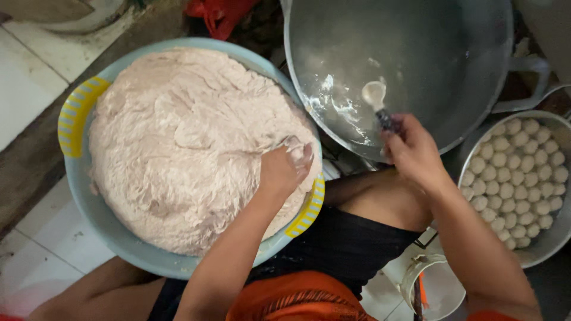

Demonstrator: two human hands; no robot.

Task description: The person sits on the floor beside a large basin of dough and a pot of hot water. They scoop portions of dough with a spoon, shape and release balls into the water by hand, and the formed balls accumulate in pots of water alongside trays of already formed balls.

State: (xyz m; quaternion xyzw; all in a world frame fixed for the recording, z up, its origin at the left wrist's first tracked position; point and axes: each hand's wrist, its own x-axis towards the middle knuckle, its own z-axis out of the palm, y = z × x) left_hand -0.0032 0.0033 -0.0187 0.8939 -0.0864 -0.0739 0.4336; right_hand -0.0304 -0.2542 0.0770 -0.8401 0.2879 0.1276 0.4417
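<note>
A large pale blue basin (pixel 104 223) with yellow handles holds a big mound of pinkish-white paste (pixel 184 142). My left hand (pixel 284 169) is closed in the paste at the basin's right edge, squeezing some between the fingers. My right hand (pixel 411 150) grips the dark handle of a spoon (pixel 376 98), whose bowl carries a lump of paste over a wide metal wok (pixel 410 59) of water.
A metal pot (pixel 556 235) at the right is filled with several white balls. A small white bucket (pixel 437 291) stands by my knee. Red plastic (pixel 217 15) lies behind the basin. White floor tiles run along the left.
</note>
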